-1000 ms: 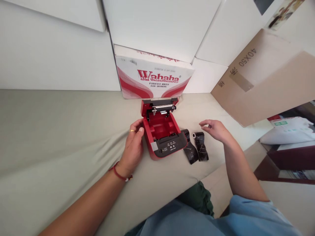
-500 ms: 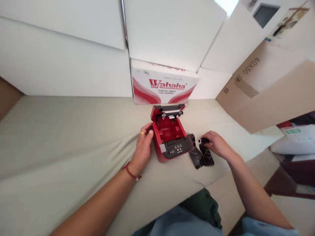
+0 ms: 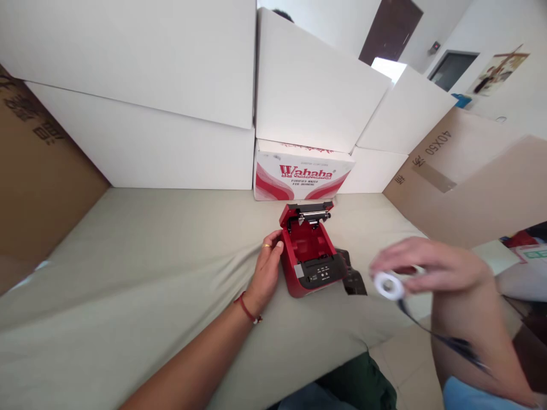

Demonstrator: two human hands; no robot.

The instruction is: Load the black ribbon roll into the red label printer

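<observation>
A red and black label printer (image 3: 310, 256) stands on the cloth with its lid tipped up, so its red inner bay shows bare. My left hand (image 3: 270, 259) is closed against the printer's left side, thumb near the top edge and fingertips partly hidden behind it. To the right, raised above the cloth, my right hand (image 3: 414, 265) pinches a small roll with a white end (image 3: 388, 286). From the roll a dark strip (image 3: 448, 340) trails down toward the forearm, blurred by motion. Another dark, glossy strip (image 3: 354, 280) lies beside the printer's right side.
Behind the printer is a Wahaha carton (image 3: 303, 173), with large white boxes (image 3: 316, 85) stacked around it. Brown cardboard panels stand at left (image 3: 47, 182) and right (image 3: 465, 176). A pale, wrinkled cloth (image 3: 171, 273) covers the work surface. The tiled floor (image 3: 404, 356) shows beyond its front edge.
My right hand has lifted the roll off the cloth and moved right and nearer, its strip unrolling behind. My left hand stays on the printer. The view has tilted up.
</observation>
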